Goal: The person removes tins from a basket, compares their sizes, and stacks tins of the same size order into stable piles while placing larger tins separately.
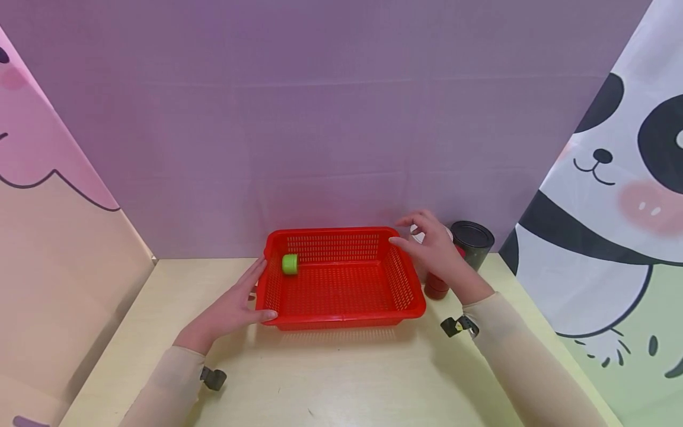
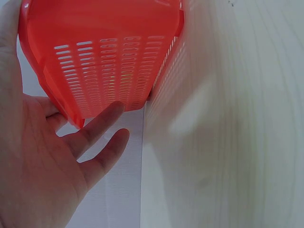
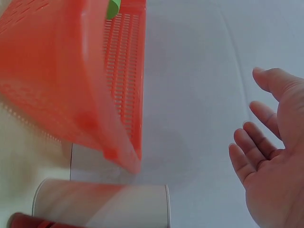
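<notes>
My left hand (image 1: pixel 229 308) is spread along the left end of the red plastic basket (image 1: pixel 341 321). Its thumb rests over the front-left rim corner, while the straight fingers touch the left rim farther back. In the left wrist view, two fingers (image 2: pixel 97 130) lie loose outside the basket wall (image 2: pixel 109 71). A small green cylinder (image 1: pixel 290 264) sits inside the basket near its left end. Over the basket's back-right corner hovers my right hand (image 1: pixel 429 246), its fingers loosely bent around nothing. In the right wrist view, that hand (image 3: pixel 275 156) is apart from the basket.
A dark can with a black lid (image 1: pixel 472 237) stands right of the basket. Beside it are a red item (image 1: pixel 436 288) and a pale cylinder (image 3: pixel 102 202), partly hidden by my right hand. A purple backdrop (image 1: pixel 331 130) rises directly behind the table (image 1: pixel 341 379).
</notes>
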`<state>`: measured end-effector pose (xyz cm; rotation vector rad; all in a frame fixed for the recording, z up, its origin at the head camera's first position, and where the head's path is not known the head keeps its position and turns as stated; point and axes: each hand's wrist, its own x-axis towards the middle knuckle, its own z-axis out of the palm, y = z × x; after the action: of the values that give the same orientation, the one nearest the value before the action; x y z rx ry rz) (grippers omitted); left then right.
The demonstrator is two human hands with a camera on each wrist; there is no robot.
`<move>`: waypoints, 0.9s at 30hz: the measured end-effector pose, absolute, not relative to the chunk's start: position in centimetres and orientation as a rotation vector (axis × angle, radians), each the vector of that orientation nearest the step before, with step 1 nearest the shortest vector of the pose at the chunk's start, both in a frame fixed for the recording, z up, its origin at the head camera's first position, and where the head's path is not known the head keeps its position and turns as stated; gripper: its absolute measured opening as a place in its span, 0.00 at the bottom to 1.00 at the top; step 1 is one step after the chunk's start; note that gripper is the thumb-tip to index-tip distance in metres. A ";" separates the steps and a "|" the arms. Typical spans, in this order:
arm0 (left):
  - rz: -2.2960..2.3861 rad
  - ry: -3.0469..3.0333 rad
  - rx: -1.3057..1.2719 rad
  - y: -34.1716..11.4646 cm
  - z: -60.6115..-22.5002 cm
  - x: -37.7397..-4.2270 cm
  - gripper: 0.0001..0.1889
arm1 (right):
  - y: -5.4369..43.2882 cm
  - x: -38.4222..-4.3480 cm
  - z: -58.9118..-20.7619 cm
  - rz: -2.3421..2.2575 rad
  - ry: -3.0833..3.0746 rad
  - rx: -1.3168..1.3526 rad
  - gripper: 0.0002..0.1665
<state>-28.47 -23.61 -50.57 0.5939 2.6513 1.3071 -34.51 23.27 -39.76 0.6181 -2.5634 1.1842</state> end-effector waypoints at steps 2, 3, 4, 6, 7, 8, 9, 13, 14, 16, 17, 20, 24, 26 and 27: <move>1.306 2.652 0.592 -23.6 -50.5 -28.4 0.64 | 22.6 -35.0 -39.6 1.203 -2.556 0.644 0.20; 1.308 2.651 0.592 -23.6 -50.5 -28.4 0.64 | 22.3 -35.2 -39.5 1.211 -2.552 0.661 0.20; 1.305 2.654 0.591 -23.6 -50.4 -28.4 0.64 | 22.0 -35.4 -39.5 1.222 -2.548 0.678 0.20; 1.302 2.657 0.596 -23.6 -50.4 -28.3 0.64 | 21.3 -35.9 -39.4 1.240 -2.536 0.718 0.21; 1.299 2.659 0.599 -23.5 -50.3 -28.3 0.64 | 21.0 -36.1 -39.3 1.244 -2.536 0.730 0.21; 1.301 2.658 0.603 -23.5 -50.3 -28.2 0.64 | 20.6 -36.3 -39.3 1.245 -2.538 0.741 0.21; 1.302 2.656 0.605 -23.5 -50.3 -28.2 0.64 | 20.3 -36.4 -39.2 1.247 -2.541 0.751 0.20; 1.307 2.647 0.602 -23.5 -50.3 -28.3 0.64 | 18.9 -37.1 -39.1 1.249 -2.540 0.802 0.19; 1.310 2.644 0.598 -23.5 -50.3 -28.3 0.64 | 18.6 -37.3 -39.0 1.252 -2.530 0.821 0.18; 1.310 2.641 0.595 -23.5 -50.3 -28.3 0.64 | 17.9 -37.7 -39.1 1.261 -2.516 0.851 0.17; 1.310 2.640 0.595 -23.6 -50.2 -28.3 0.64 | 17.6 -38.0 -39.2 1.262 -2.509 0.861 0.17; 1.305 2.643 0.595 -23.6 -50.1 -28.3 0.64 | 16.8 -38.5 -39.2 1.279 -2.495 0.885 0.16; 1.294 2.650 0.594 -23.6 -50.0 -28.2 0.64 | 15.9 -39.2 -39.2 1.299 -2.480 0.916 0.16; 1.296 2.648 0.591 -23.7 -50.0 -28.2 0.65 | 15.5 -39.5 -39.2 1.305 -2.469 0.934 0.16; 1.296 2.647 0.590 -23.8 -50.0 -28.2 0.65 | 15.3 -39.8 -39.4 1.306 -2.468 0.940 0.15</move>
<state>-28.17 -23.78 -49.98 0.5901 2.6474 1.2965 -39.77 15.28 -39.36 0.9395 -2.4684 1.3063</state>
